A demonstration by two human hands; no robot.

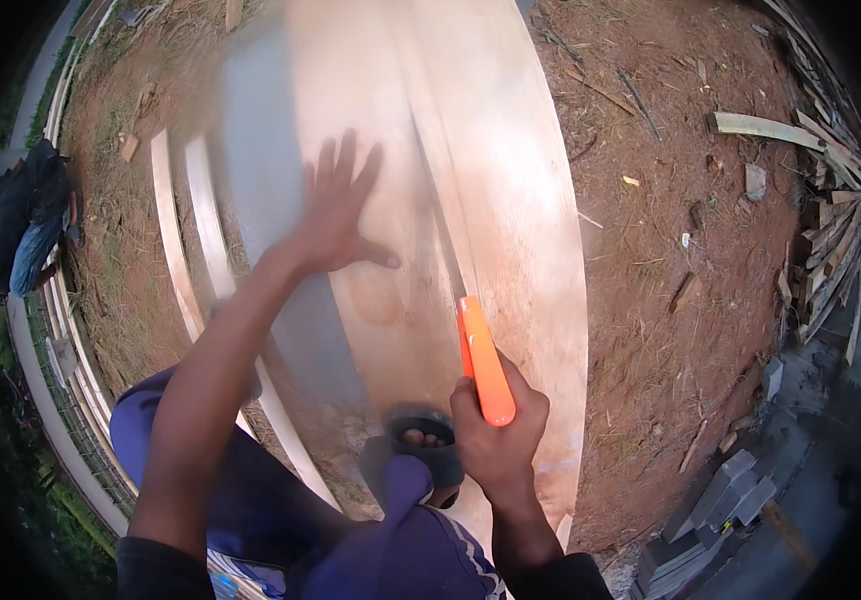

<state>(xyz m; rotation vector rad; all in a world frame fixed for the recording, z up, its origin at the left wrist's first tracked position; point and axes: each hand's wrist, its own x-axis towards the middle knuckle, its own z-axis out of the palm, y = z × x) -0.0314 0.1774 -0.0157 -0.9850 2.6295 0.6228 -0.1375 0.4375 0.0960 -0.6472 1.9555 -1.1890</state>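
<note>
A large pale plywood sheet (530, 230) stretches away in front of me. My left hand (335, 215) lies flat on it with the fingers spread, left of a handsaw. Wrapped around the saw's orange handle (488, 375) are the fingers of my right hand (505, 430). From the handle, the thin saw blade (438, 210) runs forward over the plywood, along a dark line. Where its teeth meet the wood I cannot make out. My foot in a dark sandal (420, 428) rests on the sheet's near part, close to my right hand.
A blurred grey band (270, 180) runs along the plywood's left side. Long wooden strips (178, 240) lie on the reddish soil to the left, with another person (25, 225) beyond. At right are a pile of timber offcuts (835, 265) and grey blocks (720, 500).
</note>
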